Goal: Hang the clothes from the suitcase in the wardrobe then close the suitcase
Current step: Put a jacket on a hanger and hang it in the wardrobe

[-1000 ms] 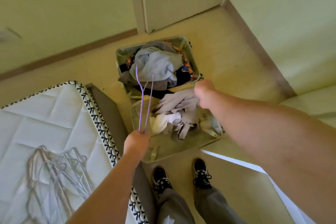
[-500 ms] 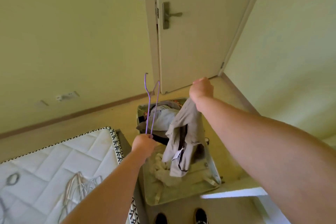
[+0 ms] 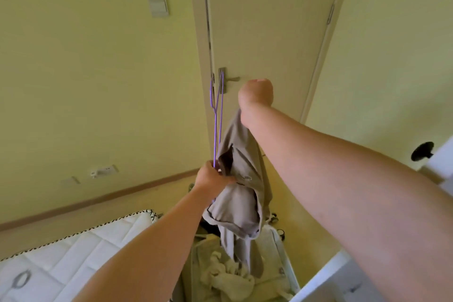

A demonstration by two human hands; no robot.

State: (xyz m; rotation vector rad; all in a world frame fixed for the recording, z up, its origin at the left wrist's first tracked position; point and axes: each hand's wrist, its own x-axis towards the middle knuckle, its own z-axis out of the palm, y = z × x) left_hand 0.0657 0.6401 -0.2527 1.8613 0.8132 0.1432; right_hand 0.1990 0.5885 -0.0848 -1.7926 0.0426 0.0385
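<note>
Right hand (image 3: 256,94): raised before the cream door (image 3: 269,32), fingers clenched on the top edge of a grey-beige cloth garment (image 3: 239,179).
Garment: hangs full length in the air, its lower end dangling over the open pale-lined suitcase (image 3: 272,274) on the floor.
Left hand (image 3: 213,179): fingers curled round the lower end of a thin purple wire hanger (image 3: 217,115), knuckles against the garment.
Hanger: upright, hook uppermost.
Suitcase contents: crumpled pale clothes (image 3: 228,277).
Alongside: white quilted mattress (image 3: 73,252).
</note>
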